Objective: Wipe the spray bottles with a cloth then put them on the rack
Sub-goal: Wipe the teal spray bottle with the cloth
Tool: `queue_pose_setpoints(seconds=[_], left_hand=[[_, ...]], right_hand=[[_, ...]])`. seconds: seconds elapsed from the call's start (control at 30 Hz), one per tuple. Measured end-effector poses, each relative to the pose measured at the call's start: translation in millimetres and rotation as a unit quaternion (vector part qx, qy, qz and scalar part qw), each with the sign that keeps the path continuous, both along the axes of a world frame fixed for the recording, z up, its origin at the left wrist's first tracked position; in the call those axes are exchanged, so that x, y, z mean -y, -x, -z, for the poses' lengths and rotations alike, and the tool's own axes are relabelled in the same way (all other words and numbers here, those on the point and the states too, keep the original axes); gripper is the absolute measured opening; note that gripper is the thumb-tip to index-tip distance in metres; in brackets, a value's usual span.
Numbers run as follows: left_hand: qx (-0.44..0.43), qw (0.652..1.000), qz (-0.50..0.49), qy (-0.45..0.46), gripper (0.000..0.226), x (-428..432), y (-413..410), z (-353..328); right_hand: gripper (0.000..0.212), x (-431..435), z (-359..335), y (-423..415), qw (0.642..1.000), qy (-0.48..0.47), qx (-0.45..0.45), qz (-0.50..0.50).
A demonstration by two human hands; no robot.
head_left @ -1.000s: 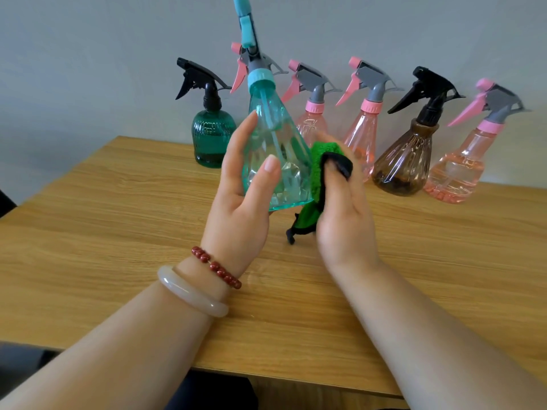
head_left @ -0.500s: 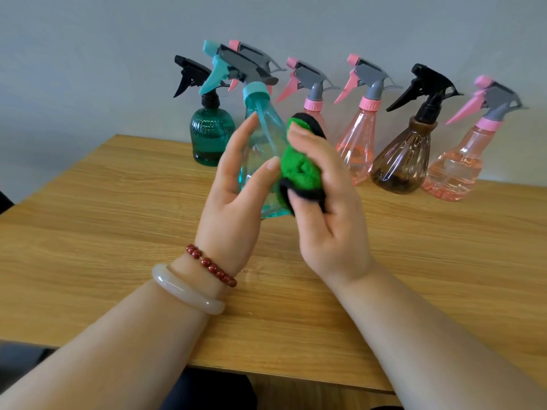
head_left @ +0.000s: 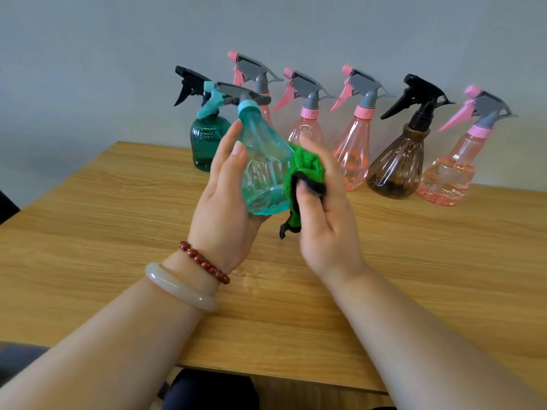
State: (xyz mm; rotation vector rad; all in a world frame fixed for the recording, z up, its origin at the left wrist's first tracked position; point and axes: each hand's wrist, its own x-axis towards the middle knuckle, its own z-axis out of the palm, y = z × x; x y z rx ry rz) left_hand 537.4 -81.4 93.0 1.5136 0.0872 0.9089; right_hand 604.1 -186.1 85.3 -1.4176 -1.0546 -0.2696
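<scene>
My left hand [head_left: 225,196] holds a clear teal spray bottle [head_left: 263,161] above the table, tilted with its grey and teal trigger head pointing left. My right hand [head_left: 322,208] grips a green cloth with black trim [head_left: 302,170] and presses it against the bottle's right side near the base. A loose end of the cloth hangs below my fingers. No rack is in view.
Along the back of the wooden table [head_left: 429,261], by the grey wall, stand a dark green bottle [head_left: 207,140], several pink bottles [head_left: 353,149] and a brown bottle [head_left: 398,164]. The table's near edge runs just under my forearms.
The teal bottle has tipped from upright to leaning left. My right hand has slid the cloth down from the bottle's upper side to its lower right side.
</scene>
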Motion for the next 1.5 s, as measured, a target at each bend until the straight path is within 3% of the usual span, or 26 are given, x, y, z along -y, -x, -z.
queue_pose_setpoints(seconds=[0.07,0.2,0.3,0.4,0.53,0.67,0.83,0.97,1.03,1.1,1.2,1.37,1.5], left_hand=[[-0.022,0.997,0.029,0.069,0.051,5,2,-10],[-0.092,0.993,0.044,-0.052,0.057,2,2,-12],[-0.138,0.986,0.071,-0.063,0.056,11,5,-24],[-0.146,0.973,0.021,-0.180,0.055,18,9,-30],[-0.147,0.914,-0.020,-0.378,0.066,9,14,-32],[-0.097,0.877,-0.030,-0.470,0.085,-7,15,-52],[-0.048,0.890,0.038,-0.452,0.064,-19,12,-73],[-0.013,0.934,0.052,-0.354,0.048,-14,15,-70],[0.006,0.949,0.031,-0.315,0.045,-11,16,-67],[0.013,0.952,0.001,-0.307,0.043,-10,17,-63],[0.012,0.953,-0.037,-0.301,0.044,-9,19,-58],[0.012,0.960,-0.069,-0.273,0.045,-6,23,-58],[0.024,0.958,-0.082,-0.275,0.040,3,27,-60]], right_hand=[[0.046,2,-1,0,0.998,-0.004,-0.048,-0.029],[0.052,8,-7,1,0.994,-0.004,-0.098,-0.038],[0.046,10,-12,3,0.987,-0.036,-0.154,-0.039],[0.043,15,-19,2,0.981,-0.041,-0.187,-0.029],[0.053,20,-28,3,0.973,-0.036,-0.229,-0.023],[0.042,21,-44,9,0.965,-0.056,-0.253,-0.027],[0.025,24,-62,21,0.941,-0.069,-0.323,-0.073],[0.023,28,-77,27,0.933,-0.048,-0.348,-0.082],[0.027,29,-82,30,0.948,-0.022,-0.313,-0.057],[0.032,33,-84,32,0.983,0.011,-0.179,0.022],[0.042,38,-79,35,0.996,0.051,-0.010,0.077],[0.057,40,-68,45,0.994,0.095,-0.001,-0.053],[0.045,31,-68,49,0.999,0.015,0.038,0.033]])
